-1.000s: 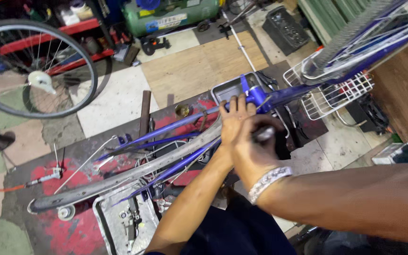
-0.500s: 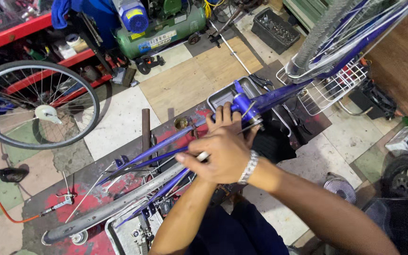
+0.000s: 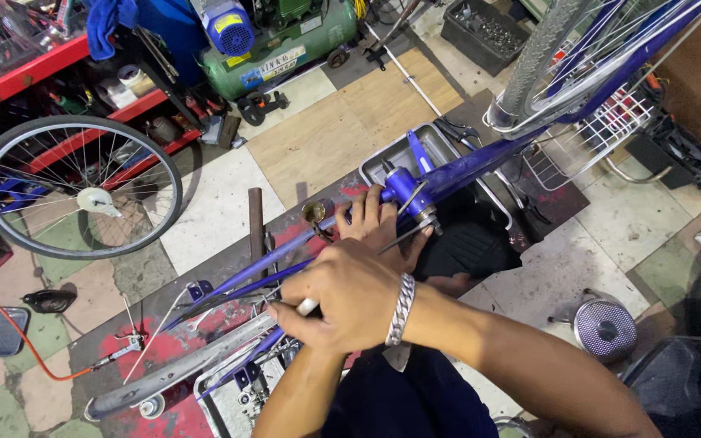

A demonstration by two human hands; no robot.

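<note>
1. Hands worked at a blue bicycle frame lying upturned across the floor.
2. Right hand was closed around a small white-tipped tool.
3. Left hand gripped the frame just beside the bottom bracket.

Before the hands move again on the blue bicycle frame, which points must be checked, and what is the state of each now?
1. Left hand on blue bicycle frame: ok, it rests beside the bottom bracket shell.
2. Right hand grips a white-tipped tool: ok, fingers closed around it.
3. Tool tip engaged on a part: cannot tell, hidden by the hand.
4. Metal tray beside the frame: ok, close by.
5. Loose wheel away from the hands: ok.
</note>
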